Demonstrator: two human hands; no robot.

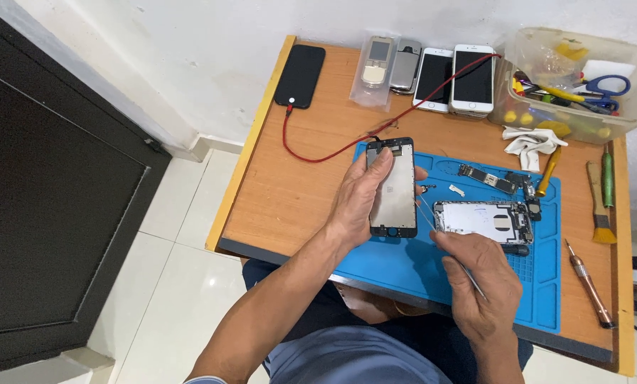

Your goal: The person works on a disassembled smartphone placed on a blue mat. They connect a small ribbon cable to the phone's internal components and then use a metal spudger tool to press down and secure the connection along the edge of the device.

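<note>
Blue mat (404,270) lower centre of frame. We note left hand (361,199) gripping a screen panel (395,188) at mid-frame; right hand (478,274) pinching tweezers (432,226) just below it. Open phone shell (483,220) lies right of centre.

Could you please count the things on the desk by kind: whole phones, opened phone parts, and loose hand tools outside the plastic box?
Whole phones at the back: 5 (black phone, two old keypad phones, two white phones)
Opened phone parts: 3 (screen panel in the left hand, rear case, circuit board)
Loose tools: 4 (brush, green tool, yellow screwdriver, copper screwdriver)
Total: 12
</note>
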